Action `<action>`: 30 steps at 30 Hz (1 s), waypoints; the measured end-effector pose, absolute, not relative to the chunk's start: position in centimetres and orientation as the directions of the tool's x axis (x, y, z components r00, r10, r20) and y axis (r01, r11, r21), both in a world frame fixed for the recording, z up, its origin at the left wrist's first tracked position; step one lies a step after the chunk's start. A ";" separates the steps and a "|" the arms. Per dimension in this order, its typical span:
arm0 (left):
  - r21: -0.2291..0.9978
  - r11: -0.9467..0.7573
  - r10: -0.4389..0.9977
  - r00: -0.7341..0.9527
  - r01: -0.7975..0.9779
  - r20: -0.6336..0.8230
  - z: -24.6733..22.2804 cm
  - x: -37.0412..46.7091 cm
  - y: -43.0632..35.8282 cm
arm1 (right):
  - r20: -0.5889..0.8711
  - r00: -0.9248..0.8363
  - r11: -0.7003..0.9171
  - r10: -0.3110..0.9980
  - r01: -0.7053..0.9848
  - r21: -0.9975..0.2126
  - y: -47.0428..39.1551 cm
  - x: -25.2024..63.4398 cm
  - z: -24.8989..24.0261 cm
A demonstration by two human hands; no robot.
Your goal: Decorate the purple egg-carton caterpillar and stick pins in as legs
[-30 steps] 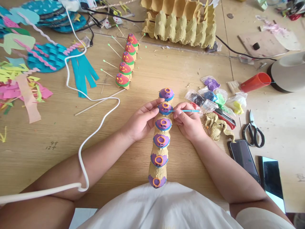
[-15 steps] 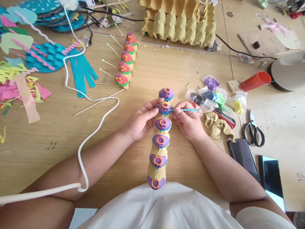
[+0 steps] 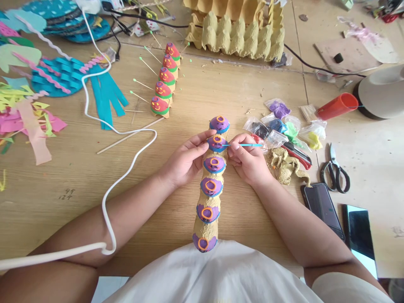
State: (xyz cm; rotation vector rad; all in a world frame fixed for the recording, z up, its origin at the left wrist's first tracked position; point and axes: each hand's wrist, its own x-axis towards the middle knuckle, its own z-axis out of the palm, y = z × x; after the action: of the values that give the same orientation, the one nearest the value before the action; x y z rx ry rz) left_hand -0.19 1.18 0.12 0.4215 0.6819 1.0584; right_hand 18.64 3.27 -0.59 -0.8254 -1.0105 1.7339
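A strip of egg carton (image 3: 209, 202) runs from the table's front edge away from me, its several bumps covered in purple clay with blue rims and orange rings. My left hand (image 3: 189, 160) grips the strip's left side at the second bump from the far end, thumb and fingers against it. In my right hand (image 3: 248, 162) a thin blue stick tool (image 3: 251, 145) is pinched, its tip on the face of that same second bump. Small dark marks and reddish dots show on the purple faces.
A red-and-green egg-carton strip (image 3: 163, 89) with green-tipped sticks stands beyond. Bagged clay (image 3: 279, 109), a box cutter (image 3: 296, 155), scissors (image 3: 336, 170) and phones (image 3: 322, 208) lie right. A white cable (image 3: 135, 155) crosses my left arm; egg trays (image 3: 240, 35) sit behind.
Both hands keep nearly the same pose, with the tool tip still on the second bump. The whole view has shifted slightly, and the strip's near end appears a little further left.
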 end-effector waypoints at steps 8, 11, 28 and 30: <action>0.622 0.442 0.897 0.314 -0.646 -0.311 0.1 -0.2 1.1 | -0.097 -0.342 -0.234 0.935 -0.387 -0.892 3.3 18.6 -0.5; 0.615 0.442 0.897 0.319 -0.653 -0.306 0.1 -0.2 1.1 | -0.094 -0.345 -0.234 0.934 -0.392 -0.890 3.2 18.7 -0.5; 0.625 0.456 0.889 0.302 -0.633 -0.343 0.1 -0.2 1.1 | -0.109 -0.333 -0.235 0.937 -0.369 -0.899 3.1 18.6 -0.3; 0.629 0.456 0.889 0.301 -0.629 -0.344 0.0 -0.2 1.1 | -0.106 -0.331 -0.233 0.938 -0.373 -0.898 3.1 18.5 -0.4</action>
State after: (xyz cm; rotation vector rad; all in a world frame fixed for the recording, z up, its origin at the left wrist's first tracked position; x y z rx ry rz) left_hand -0.24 1.11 0.02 0.4145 0.7301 1.0461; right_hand 18.53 3.14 -0.35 -0.8465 -1.0070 1.7333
